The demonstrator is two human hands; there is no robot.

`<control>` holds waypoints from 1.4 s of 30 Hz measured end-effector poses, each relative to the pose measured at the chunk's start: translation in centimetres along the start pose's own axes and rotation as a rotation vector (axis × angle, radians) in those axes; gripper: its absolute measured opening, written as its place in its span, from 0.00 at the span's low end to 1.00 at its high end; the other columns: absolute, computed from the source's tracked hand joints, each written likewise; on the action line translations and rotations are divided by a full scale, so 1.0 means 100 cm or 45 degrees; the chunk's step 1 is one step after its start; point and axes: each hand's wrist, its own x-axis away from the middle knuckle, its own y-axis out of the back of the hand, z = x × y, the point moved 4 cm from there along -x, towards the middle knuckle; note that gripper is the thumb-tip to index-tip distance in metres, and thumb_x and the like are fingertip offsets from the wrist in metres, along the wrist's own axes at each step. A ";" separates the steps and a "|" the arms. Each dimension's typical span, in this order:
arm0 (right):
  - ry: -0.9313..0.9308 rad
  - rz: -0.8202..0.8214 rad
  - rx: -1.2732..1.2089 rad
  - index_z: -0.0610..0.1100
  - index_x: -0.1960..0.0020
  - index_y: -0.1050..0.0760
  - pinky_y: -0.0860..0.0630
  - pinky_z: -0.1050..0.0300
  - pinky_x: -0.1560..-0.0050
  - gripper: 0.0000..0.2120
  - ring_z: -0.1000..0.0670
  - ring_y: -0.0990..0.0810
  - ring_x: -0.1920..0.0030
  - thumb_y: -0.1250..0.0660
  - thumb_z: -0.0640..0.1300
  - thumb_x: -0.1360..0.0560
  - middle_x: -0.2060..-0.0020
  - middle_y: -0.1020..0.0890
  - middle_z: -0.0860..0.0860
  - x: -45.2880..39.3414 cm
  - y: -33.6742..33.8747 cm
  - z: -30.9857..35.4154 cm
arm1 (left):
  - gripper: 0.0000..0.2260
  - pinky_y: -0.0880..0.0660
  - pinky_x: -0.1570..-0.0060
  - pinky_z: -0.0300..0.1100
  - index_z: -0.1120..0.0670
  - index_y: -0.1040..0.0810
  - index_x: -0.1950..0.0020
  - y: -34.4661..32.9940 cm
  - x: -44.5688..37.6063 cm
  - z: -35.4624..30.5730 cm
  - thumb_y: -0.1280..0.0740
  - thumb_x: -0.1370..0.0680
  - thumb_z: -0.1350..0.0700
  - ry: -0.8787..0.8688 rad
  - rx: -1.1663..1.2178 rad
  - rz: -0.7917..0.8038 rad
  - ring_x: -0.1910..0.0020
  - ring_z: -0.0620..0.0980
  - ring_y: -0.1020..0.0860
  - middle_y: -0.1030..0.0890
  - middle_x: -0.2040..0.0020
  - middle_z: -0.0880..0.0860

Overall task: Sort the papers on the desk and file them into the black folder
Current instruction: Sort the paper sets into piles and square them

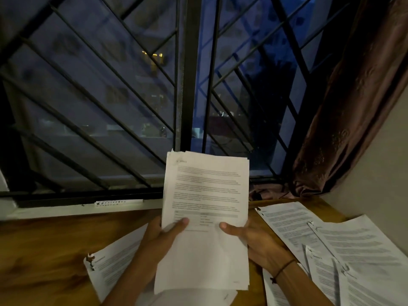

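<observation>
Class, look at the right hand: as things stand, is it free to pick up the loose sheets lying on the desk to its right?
Probably not yet. The right hand grips the held stack together with the left hand. The loose sheets lie close by, uncovered on the desk, so only its grip on the stack stops it.

Barred window (132, 96); brown curtain (353, 107) right; pale strip (118, 203), perhaps ruler, on sill.
</observation>
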 end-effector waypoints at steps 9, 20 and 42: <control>0.428 -0.406 0.105 0.49 0.33 0.24 0.20 0.41 0.37 0.21 0.46 0.16 0.39 0.25 0.41 0.24 0.41 0.14 0.50 -0.001 0.011 0.062 | 0.10 0.18 0.58 0.36 0.43 0.18 0.43 -0.037 -0.032 -0.088 0.25 0.23 0.54 -0.381 -0.076 0.138 0.52 0.41 0.15 0.13 0.51 0.42; 0.398 -0.404 0.190 0.42 0.37 0.20 0.17 0.47 0.43 0.17 0.44 0.15 0.42 0.25 0.37 0.25 0.43 0.14 0.45 0.007 0.025 0.039 | 0.09 0.20 0.54 0.38 0.42 0.20 0.50 -0.049 -0.039 -0.039 0.23 0.25 0.52 -0.229 -0.147 0.070 0.51 0.41 0.19 0.17 0.52 0.41; 0.287 -0.343 0.812 0.42 0.41 0.20 0.18 0.61 0.46 0.10 0.58 0.15 0.48 0.31 0.46 0.19 0.50 0.14 0.52 0.034 0.056 0.060 | 0.18 0.21 0.37 0.53 0.55 0.19 0.34 -0.036 -0.065 -0.018 0.28 0.20 0.47 -0.033 -0.435 0.060 0.43 0.56 0.17 0.16 0.41 0.54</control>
